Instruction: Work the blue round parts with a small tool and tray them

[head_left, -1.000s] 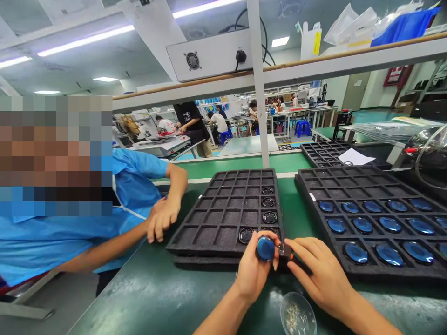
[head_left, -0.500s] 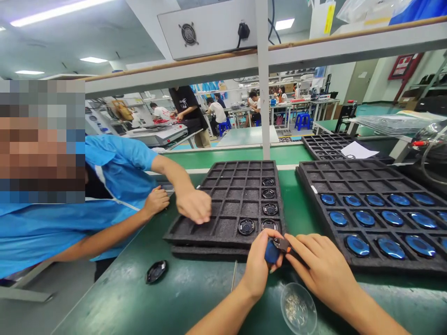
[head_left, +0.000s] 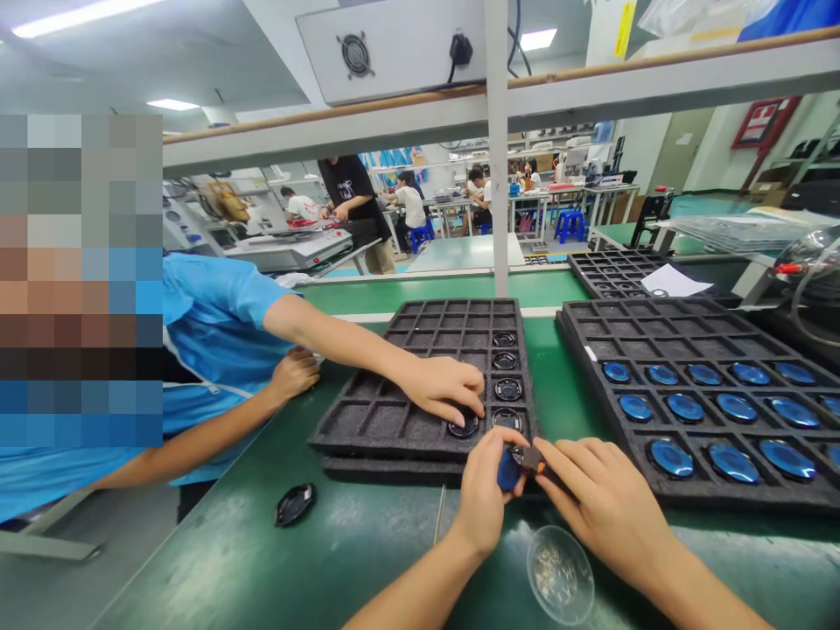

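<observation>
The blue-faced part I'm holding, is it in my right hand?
No, the blue-faced part is held in the left hand.

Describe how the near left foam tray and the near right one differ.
The left tray holds black discs; the right tray holds glossy blue discs. The left tray shows far fewer discs than the right tray. A co-worker's hand is over the left tray, not the right tray. Both are dark and gridded.

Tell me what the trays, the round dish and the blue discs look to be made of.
Trays: matte black foam, judging by the grainy, soft-edged dividers. Dish: clear plastic or glass; it is see-through, which settles neither. Discs: glossy, with sharp highlights; coated plastic or glass, I can't tell which.
</observation>
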`<state>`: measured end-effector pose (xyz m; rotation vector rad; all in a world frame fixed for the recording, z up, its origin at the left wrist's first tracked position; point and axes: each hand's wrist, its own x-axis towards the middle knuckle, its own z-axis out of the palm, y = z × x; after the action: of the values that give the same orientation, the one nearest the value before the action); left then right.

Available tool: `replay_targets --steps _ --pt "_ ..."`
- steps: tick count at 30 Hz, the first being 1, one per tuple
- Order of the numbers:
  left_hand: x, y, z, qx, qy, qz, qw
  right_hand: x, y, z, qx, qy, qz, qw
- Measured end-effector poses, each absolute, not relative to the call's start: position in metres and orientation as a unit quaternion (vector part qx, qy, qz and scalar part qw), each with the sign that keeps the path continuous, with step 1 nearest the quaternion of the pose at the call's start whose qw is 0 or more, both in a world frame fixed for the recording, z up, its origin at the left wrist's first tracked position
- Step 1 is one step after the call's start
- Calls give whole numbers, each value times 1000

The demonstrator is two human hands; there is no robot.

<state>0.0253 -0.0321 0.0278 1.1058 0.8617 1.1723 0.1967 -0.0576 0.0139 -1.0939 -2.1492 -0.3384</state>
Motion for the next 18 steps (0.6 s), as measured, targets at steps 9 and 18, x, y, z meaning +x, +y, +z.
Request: replay_targets --steps 9,18 --pt "25 -32 28 503 367 504 599 197 -58 13 -420 -832 -127 339" --pt "30 -34 31 503 377 519 580 202 -58 10 -408 -836 -140 340"
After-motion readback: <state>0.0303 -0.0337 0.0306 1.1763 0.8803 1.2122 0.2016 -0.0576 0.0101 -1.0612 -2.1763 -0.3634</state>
